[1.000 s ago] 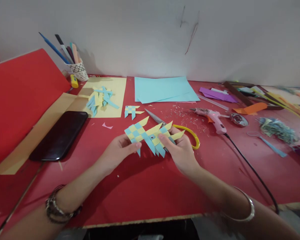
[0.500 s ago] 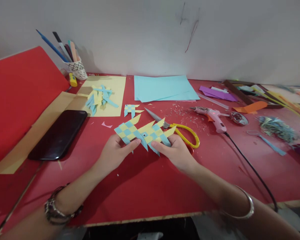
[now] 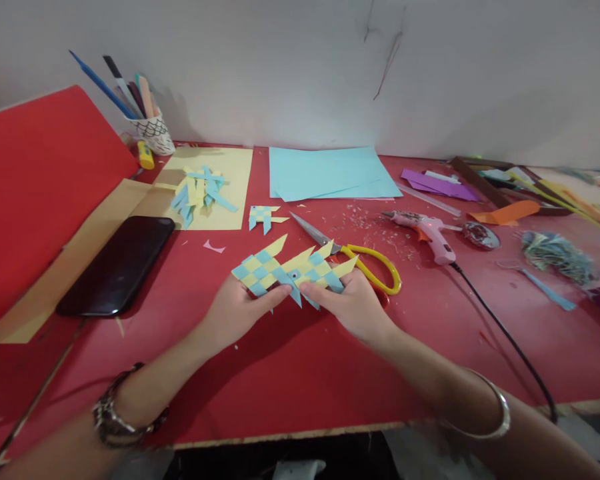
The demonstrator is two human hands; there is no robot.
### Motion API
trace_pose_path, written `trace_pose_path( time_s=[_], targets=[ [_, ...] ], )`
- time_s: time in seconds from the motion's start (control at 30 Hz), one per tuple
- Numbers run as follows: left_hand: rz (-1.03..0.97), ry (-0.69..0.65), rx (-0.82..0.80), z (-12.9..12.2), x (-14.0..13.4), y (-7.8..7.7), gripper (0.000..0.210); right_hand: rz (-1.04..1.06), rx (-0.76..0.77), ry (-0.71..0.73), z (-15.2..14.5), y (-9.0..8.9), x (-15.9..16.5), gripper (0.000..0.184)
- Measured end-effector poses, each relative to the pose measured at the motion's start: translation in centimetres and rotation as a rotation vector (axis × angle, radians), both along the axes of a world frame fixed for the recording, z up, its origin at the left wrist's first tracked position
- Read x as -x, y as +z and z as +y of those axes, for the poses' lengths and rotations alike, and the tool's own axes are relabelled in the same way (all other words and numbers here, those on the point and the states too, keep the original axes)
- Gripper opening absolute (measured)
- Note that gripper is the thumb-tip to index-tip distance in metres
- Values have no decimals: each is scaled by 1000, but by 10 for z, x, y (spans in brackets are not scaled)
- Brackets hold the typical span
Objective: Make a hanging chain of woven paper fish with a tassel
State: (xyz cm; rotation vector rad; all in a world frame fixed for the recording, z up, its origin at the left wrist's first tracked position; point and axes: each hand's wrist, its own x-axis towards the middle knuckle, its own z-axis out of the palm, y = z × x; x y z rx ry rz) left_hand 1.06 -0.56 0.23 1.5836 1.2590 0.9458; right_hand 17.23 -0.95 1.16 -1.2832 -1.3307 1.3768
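Note:
Two woven paper fish in yellow and light blue checks are held side by side above the red table. My left hand (image 3: 237, 310) is closed on the left paper fish (image 3: 260, 269), thumb in front and fingers behind. Pinched the same way in my right hand (image 3: 357, 307) is the right paper fish (image 3: 314, 268), which shows a small round eye. The two fish meet or overlap in the middle; I cannot tell which. Beyond them lie a smaller woven fish (image 3: 263, 215) and scissors (image 3: 370, 257) with yellow handles.
A pink glue gun (image 3: 425, 230) with a black cord lies at the right. At the left are a black phone (image 3: 117, 267), paper strips (image 3: 200, 190) on a yellow sheet, and a pen cup (image 3: 155, 133). Blue sheets (image 3: 330, 173) lie by the wall.
Both paper fish have shifted slightly to the right in the view, and the left one sits a little flatter. Both hands keep their hold. The view itself has moved a little.

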Motion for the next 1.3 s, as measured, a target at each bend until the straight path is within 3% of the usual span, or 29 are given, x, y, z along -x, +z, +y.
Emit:
trace_pose_path(
  time_s=[0.37, 0.6, 0.8, 1.3],
  targets=[
    [-8, -11, 61, 0, 0, 3, 29, -16, 37, -5, -1, -1, 0, 18],
    [-3, -37, 31, -1, -1, 4, 20, 60, 33, 15, 0, 0, 1, 23],
    [-12, -22, 42, 0, -1, 3, 19, 108, 8, 37, -1, -2, 1, 10],
    [-26, -61, 73, -1, -1, 3, 25, 61, -11, 72, -2, -6, 1, 15]
  ],
)
